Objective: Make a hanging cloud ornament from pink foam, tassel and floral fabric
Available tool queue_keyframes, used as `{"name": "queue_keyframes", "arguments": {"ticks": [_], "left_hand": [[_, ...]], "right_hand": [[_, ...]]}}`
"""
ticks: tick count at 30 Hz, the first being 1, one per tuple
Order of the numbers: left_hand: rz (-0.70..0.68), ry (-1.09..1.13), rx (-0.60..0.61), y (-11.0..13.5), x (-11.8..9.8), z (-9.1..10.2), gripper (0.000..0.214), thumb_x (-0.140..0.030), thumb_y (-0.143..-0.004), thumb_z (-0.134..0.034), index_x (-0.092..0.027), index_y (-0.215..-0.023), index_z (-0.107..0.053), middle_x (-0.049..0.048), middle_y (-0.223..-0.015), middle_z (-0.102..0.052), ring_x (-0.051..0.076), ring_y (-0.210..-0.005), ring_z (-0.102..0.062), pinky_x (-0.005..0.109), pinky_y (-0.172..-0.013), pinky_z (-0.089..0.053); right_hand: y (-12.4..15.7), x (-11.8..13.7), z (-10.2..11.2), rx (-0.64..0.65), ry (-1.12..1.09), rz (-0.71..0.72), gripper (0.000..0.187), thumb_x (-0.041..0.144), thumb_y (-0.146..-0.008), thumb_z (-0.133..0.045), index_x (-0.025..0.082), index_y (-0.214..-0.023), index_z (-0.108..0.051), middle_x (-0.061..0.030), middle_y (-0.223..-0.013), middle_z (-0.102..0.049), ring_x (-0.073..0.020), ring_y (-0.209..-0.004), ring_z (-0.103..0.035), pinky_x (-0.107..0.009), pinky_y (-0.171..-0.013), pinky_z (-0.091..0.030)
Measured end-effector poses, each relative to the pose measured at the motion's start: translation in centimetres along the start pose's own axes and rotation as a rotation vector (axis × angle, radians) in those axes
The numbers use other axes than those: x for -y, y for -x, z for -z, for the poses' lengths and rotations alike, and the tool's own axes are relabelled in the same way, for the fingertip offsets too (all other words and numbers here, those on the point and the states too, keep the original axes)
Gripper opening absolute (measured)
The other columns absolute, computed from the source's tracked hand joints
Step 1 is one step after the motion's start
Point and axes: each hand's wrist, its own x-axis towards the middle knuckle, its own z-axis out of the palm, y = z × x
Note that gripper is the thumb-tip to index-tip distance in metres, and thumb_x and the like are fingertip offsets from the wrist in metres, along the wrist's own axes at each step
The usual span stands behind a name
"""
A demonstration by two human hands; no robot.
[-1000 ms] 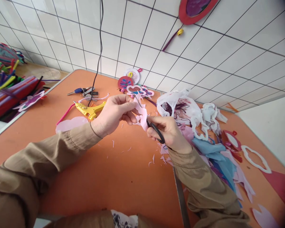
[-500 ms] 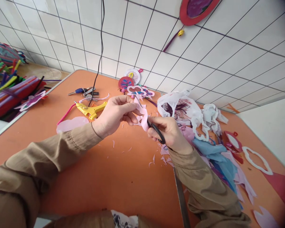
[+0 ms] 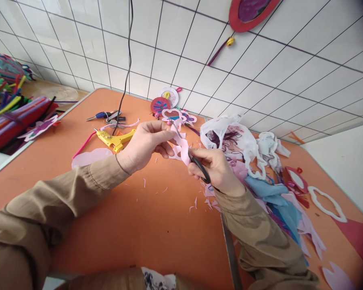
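My left hand (image 3: 149, 144) pinches a wavy strip of pink felt-like material (image 3: 184, 151) between thumb and fingers. The strip curves down toward my right hand (image 3: 213, 167), which is closed around black-handled scissors (image 3: 203, 171). The scissor blades run up along the strip, and a blade tip shows near my left fingertips. Just below my hands, small pink scraps (image 3: 210, 201) lie scattered. The yellow glue gun (image 3: 116, 141) rests left of my left hand, beside a flat pink cut-out (image 3: 92, 157) partly covered by my sleeve.
Decorated cut-outs (image 3: 160, 105) lie by the tiled wall. On the right are a white plastic bag (image 3: 230, 135), blue fabric (image 3: 282, 201) and a white wavy ring (image 3: 327, 204). Keys (image 3: 110, 117) sit near a hanging black cord (image 3: 128, 52). Pipe cleaners (image 3: 21, 121) are piled far left.
The scissor blades have shifted slightly against the pink strip near my left fingertips. Both hands stay almost in place, and the table items have not moved.
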Motion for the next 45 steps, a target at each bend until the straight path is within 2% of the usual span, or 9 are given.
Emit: {"name": "queue_keyframes", "arguments": {"ticks": [7, 13, 21, 26, 34, 40, 45], "left_hand": [[0.015, -0.008, 0.011, 0.0, 0.2, 0.1, 0.019, -0.022, -0.073, -0.077, -0.014, -0.064, -0.062, 0.0053, -0.071, -0.073, 0.01, -0.047, -0.064, 0.02, -0.042, -0.048], [0.0, 0.009, -0.001, 0.0, 0.4, 0.0, 0.018, -0.022, -0.072, -0.079, -0.013, -0.065, -0.065, 0.0031, -0.068, -0.072, 0.01, -0.048, -0.064, 0.019, -0.044, -0.049], [-0.006, 0.015, -0.002, 0.1, 0.3, -0.1, 0.023, -0.026, -0.069, -0.084, -0.013, -0.064, -0.065, 0.0033, -0.066, -0.071, 0.01, -0.047, -0.063, 0.019, -0.043, -0.049], [-0.011, -0.022, -0.02, -0.1, 0.2, 0.0, 0.026, -0.028, -0.069, -0.085, -0.014, -0.064, -0.063, 0.0038, -0.064, -0.07, 0.011, -0.047, -0.064, 0.02, -0.042, -0.049], [0.001, 0.031, 0.023, -0.2, 0.0, 0.1, 0.02, -0.02, -0.074, -0.078, -0.014, -0.063, -0.062, 0.0017, -0.056, -0.066, 0.012, -0.045, -0.062, 0.021, -0.041, -0.046], [-0.009, 0.01, -0.003, -0.5, 0.1, 0.5, 0.022, -0.022, -0.074, -0.078, -0.015, -0.063, -0.061, 0.0027, -0.052, -0.064, 0.011, -0.045, -0.06, 0.02, -0.043, -0.045], [-0.027, 0.04, -0.008, -0.6, 0.3, 0.6, 0.024, -0.025, -0.075, -0.079, -0.015, -0.066, -0.06, 0.0021, -0.053, -0.065, 0.009, -0.044, -0.058, 0.019, -0.047, -0.046]], "right_hand": [[0.1, -0.3, 0.2, -0.024, -0.005, -0.02, 0.03, 0.043, -0.076, -0.079, 0.017, -0.083, -0.066, 0.0037, -0.06, -0.051, -0.0067, -0.046, -0.044, -0.021, -0.04, -0.035], [0.3, -0.7, 0.5, -0.062, 0.012, -0.094, 0.041, 0.045, -0.074, -0.08, 0.013, -0.099, -0.07, 0.0033, -0.06, -0.054, -0.0077, -0.047, -0.046, -0.021, -0.042, -0.039], [0.3, -0.7, 0.5, -0.065, 0.023, -0.099, 0.041, 0.045, -0.075, -0.079, 0.014, -0.1, -0.07, 0.0036, -0.059, -0.054, -0.0081, -0.046, -0.046, -0.022, -0.04, -0.038], [0.2, -0.7, 0.4, -0.055, 0.026, -0.064, 0.032, 0.041, -0.074, -0.078, 0.015, -0.089, -0.067, 0.004, -0.059, -0.052, -0.0074, -0.044, -0.046, -0.021, -0.038, -0.035], [0.6, -0.3, 0.2, -0.072, 0.048, -0.093, 0.028, 0.035, -0.074, -0.077, 0.013, -0.09, -0.066, 0.0019, -0.064, -0.055, -0.0085, -0.05, -0.051, -0.023, -0.046, -0.041], [0.7, -0.2, 1.1, -0.066, 0.098, -0.083, 0.045, 0.047, -0.072, -0.079, 0.013, -0.1, -0.067, -0.0005, -0.069, -0.058, -0.0126, -0.057, -0.057, -0.025, -0.049, -0.047], [0.8, 0.4, 2.5, -0.075, 0.127, -0.073, 0.045, 0.052, -0.073, -0.078, 0.015, -0.096, -0.066, 0.0, -0.064, -0.059, -0.0131, -0.052, -0.056, -0.026, -0.046, -0.047]]}}
